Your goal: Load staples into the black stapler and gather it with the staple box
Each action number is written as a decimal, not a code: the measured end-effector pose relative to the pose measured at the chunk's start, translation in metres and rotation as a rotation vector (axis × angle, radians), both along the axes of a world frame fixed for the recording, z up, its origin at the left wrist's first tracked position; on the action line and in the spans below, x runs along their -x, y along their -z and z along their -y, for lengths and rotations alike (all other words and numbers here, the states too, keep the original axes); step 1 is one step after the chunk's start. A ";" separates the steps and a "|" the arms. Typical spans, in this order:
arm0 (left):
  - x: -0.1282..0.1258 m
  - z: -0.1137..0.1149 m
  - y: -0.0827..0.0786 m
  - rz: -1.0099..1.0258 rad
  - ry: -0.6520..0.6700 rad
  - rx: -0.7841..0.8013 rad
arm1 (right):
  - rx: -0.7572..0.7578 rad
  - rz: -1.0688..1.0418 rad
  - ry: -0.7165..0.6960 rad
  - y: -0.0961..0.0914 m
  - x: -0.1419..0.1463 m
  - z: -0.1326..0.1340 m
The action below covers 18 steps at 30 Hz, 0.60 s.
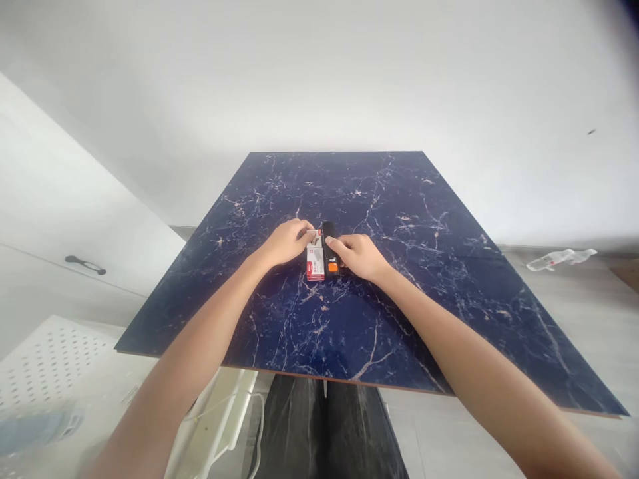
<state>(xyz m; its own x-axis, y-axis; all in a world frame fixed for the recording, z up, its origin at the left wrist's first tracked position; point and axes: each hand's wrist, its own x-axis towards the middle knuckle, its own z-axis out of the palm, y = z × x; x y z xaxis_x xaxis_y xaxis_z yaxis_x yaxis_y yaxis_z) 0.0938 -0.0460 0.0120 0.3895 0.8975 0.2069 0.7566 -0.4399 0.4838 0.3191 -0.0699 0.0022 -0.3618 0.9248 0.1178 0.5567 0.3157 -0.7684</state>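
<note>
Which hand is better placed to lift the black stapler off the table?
Probably the right hand: its fingers already rest on the black stapler. The left hand touches the red-and-white box beside it instead.

Two bare forearms are seen, uncovered from the lower edge of the view up to the wrists; no sleeve is shown on either. The left hand (285, 241) and the right hand (360, 256) are bare as well: no glove, ring, watch or band can be made out on them, though the fingers are too small for fine detail to be told. Below the table edge, between the arms, the legs are covered by dark trousers (327, 429), black or very dark grey, with a faint sheen and creases in the cloth, and a narrow gap is left between the two legs. Nothing else of the clothing is shown.
</note>
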 end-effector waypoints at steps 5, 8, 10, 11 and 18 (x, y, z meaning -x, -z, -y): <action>0.004 -0.002 0.001 0.107 0.001 0.115 | 0.005 0.012 -0.004 -0.004 -0.001 0.001; 0.015 -0.003 -0.005 0.225 0.065 0.372 | 0.007 0.031 -0.002 -0.004 0.000 0.001; 0.021 -0.001 -0.012 0.239 0.155 0.470 | -0.026 0.053 0.029 -0.003 0.001 0.002; 0.024 0.001 -0.016 0.218 0.203 0.492 | -0.054 0.065 0.056 -0.002 0.002 0.003; 0.013 0.018 -0.027 -0.060 0.251 0.364 | -0.184 0.115 0.191 -0.002 0.010 0.011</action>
<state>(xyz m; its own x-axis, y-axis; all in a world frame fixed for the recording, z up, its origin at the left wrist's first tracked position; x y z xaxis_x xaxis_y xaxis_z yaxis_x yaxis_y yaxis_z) 0.0806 -0.0640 0.0390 0.6064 0.7837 -0.1345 0.6792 -0.4226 0.6001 0.3095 -0.0811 0.0040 -0.2040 0.9444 0.2579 0.6993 0.3249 -0.6367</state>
